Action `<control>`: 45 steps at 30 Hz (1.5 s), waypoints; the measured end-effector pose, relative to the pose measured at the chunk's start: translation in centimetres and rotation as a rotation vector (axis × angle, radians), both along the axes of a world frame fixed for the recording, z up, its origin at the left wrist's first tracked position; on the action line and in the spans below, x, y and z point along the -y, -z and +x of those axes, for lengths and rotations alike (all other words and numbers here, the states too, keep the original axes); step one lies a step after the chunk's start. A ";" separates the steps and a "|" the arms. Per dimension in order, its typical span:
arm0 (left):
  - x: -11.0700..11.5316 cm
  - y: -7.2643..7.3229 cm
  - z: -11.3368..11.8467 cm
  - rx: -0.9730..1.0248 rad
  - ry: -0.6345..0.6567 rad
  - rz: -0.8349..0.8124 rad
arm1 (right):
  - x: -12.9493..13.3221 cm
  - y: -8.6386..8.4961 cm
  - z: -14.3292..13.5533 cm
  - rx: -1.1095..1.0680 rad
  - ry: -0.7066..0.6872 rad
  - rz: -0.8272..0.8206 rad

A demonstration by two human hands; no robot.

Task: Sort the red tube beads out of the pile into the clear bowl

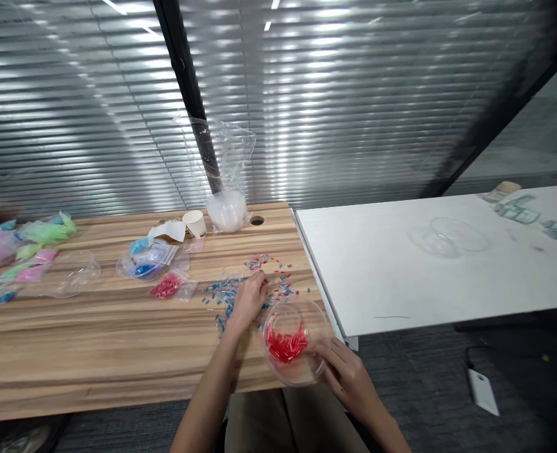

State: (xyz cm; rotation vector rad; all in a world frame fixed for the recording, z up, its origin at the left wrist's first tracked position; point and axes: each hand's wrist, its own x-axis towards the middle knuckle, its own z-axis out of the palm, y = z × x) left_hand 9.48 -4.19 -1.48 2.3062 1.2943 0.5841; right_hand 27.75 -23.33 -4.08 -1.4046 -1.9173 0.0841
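My left hand (248,299) is over a scatter of small blue pieces (224,292) and red pieces (282,288) on the wooden table. Its fingers are curled together at the tips, and whatever they pinch is too small to make out. Close to the table's front edge is a round clear plastic bowl (290,376) with a heap of small red pieces (285,345) inside. My right hand (347,371) grips the bowl's right rim, fingers reaching over the edge and thumb lower down.
Left of the scatter lie a bag of red pieces (165,285), a clear dish with blue bags (148,259) and a paper cup (194,223). A bag of white material (227,211) stands behind. Colourful bags (46,231) lie far left. A white table (372,277) adjoins on the right.
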 end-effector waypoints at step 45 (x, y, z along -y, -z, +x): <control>0.3 1.0 0.8 0.170 0.027 0.029 | 0.3 0.2 0.2 -0.053 -0.063 -0.016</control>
